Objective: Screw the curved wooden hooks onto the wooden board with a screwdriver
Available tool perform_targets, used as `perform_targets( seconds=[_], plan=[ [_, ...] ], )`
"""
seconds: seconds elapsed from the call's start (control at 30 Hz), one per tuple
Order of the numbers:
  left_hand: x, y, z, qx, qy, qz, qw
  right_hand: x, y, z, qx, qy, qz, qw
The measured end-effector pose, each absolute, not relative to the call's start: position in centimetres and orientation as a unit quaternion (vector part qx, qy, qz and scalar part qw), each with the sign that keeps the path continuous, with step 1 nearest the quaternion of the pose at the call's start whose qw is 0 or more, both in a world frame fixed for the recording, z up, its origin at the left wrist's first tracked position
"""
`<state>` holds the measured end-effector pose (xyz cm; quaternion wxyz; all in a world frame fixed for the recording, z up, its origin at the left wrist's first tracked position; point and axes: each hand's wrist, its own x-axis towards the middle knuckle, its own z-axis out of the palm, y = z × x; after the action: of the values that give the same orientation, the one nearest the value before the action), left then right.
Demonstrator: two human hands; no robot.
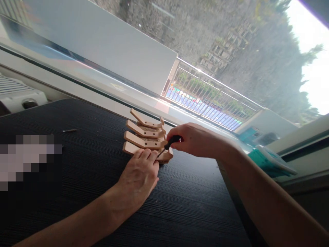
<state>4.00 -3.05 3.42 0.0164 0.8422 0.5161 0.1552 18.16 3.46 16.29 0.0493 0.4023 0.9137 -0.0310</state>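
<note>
A wooden rack of several pale hooks (146, 132), with dark holes in their flat middles, lies on the dark table. My left hand (140, 175) rests over the nearest hook, its fingers bent and pressed together, gripping it. A screwdriver (172, 140) with a black handle is held in my right hand (192, 139), fingers closed round the handle's end. Its metal shaft slants down to the left, and the tip meets the nearest hook beside my left fingertips. The exact contact point is hidden by those fingers.
The black wood-grain table (180, 206) ends at a window sill behind the rack. A small thin piece (70, 130) lies at the left. A white appliance (23, 96) stands beyond the far left edge, and a teal container (269, 161) is at the right. A blurred patch covers the left side.
</note>
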Motion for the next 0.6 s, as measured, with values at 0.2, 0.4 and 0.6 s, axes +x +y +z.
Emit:
perform_targets(
  seconds=[0.2,0.4,0.6],
  plan=[
    [4.09,-3.00,3.42,0.842,0.517,0.154,0.018,18.07,3.82,15.86,0.404,0.912,-0.048,0.050],
    [4.12,-2.97,3.39,0.843,0.515,0.155,0.008,17.72,3.26,15.81,0.429,0.901,-0.013,0.068],
    [3.99,-3.20,3.53,0.844,0.511,0.164,0.000,18.51,2.84,16.44,0.432,0.901,-0.018,0.039]
  ],
)
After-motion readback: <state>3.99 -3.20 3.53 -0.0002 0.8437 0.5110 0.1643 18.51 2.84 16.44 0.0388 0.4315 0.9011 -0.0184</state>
